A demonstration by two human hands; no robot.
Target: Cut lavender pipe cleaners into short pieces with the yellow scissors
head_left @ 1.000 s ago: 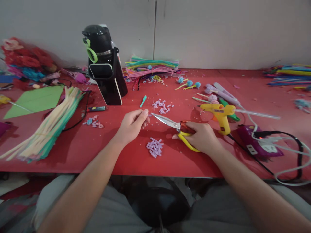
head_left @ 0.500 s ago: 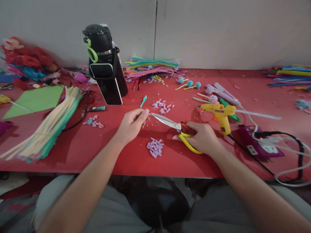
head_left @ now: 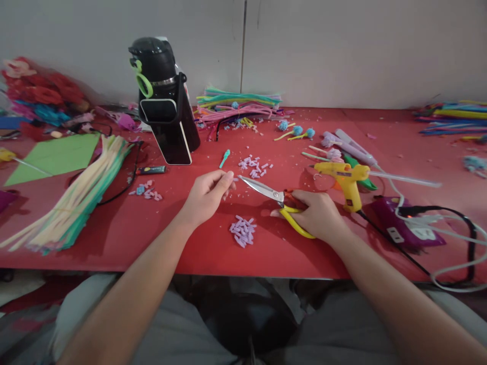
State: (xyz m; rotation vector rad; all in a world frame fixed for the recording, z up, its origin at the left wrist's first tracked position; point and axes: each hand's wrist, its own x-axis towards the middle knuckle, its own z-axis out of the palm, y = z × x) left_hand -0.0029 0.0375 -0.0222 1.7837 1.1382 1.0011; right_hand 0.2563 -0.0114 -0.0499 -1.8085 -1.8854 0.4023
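Observation:
My left hand (head_left: 207, 195) hovers over the red table (head_left: 213, 253), thumb and fingers pinched on a tiny pale piece I cannot make out. My right hand (head_left: 317, 215) grips yellow-handled scissors (head_left: 272, 197), whose blades point left toward the left fingertips with a small gap between. A small pile of lilac pipe-cleaner bits (head_left: 242, 230) lies on the table between my two hands, nearer me. More lilac bits (head_left: 253, 166) are scattered just beyond the scissor tips.
A yellow glue gun (head_left: 344, 177) stands right of my right hand, its cord running to a purple power strip (head_left: 405, 225). A black flask in a stand (head_left: 165, 101) sits at the back left. Pipe-cleaner bundles (head_left: 81, 192) lie left, others at the back (head_left: 238, 101).
The scissors drew back slightly to the right, away from my left fingertips. Otherwise both hands stay in place.

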